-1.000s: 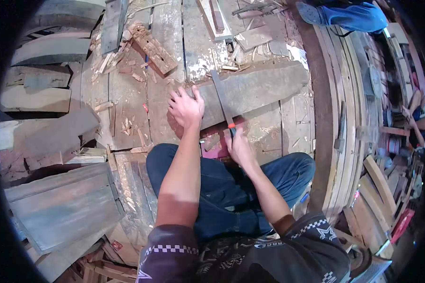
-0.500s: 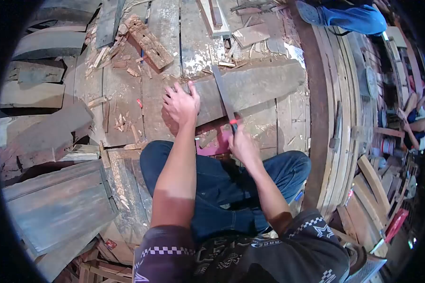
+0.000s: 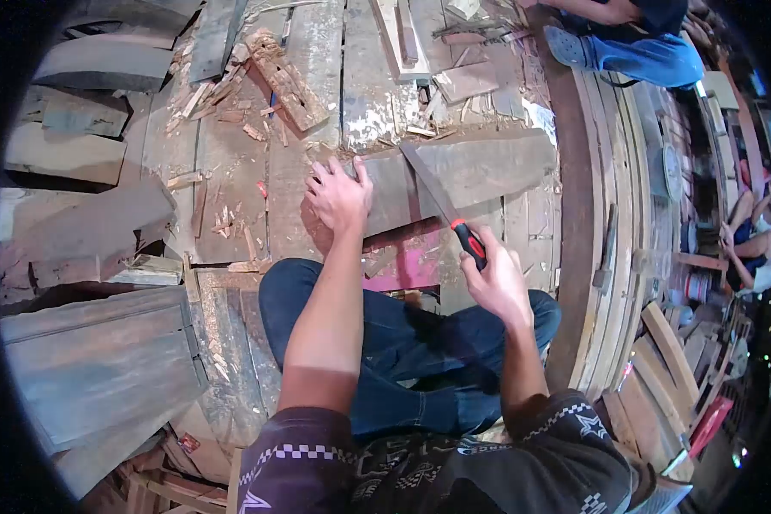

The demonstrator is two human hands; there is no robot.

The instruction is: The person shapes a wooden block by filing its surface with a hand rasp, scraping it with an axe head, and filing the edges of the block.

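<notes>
A thick, dark wooden plank (image 3: 497,164) lies crosswise in front of my folded legs. My left hand (image 3: 341,197) rests on its left end, fingers spread toward the far edge. In my right hand (image 3: 500,284) is what looks like a flat file (image 3: 430,183), its black and red handle wrapped by my fingers. The long grey blade slants across the top of the plank, its tip near the far edge. From this angle I cannot tell whether the whole blade touches the wood. Below the plank's near edge shows a pink patch (image 3: 409,261).
Splintered wood (image 3: 287,81) and chips litter the floorboards beyond the plank. Stacked timber pieces (image 3: 77,223) and a wide panel (image 3: 103,364) lie to my left. Long beams (image 3: 587,214) run along my right. Another person's blue-clad leg (image 3: 642,60) is at top right; someone else sits farther right.
My right hand has moved right and slightly toward me, swinging the file to a more slanted angle. The view has shifted a little, and the other person's arm now shows at top right.
</notes>
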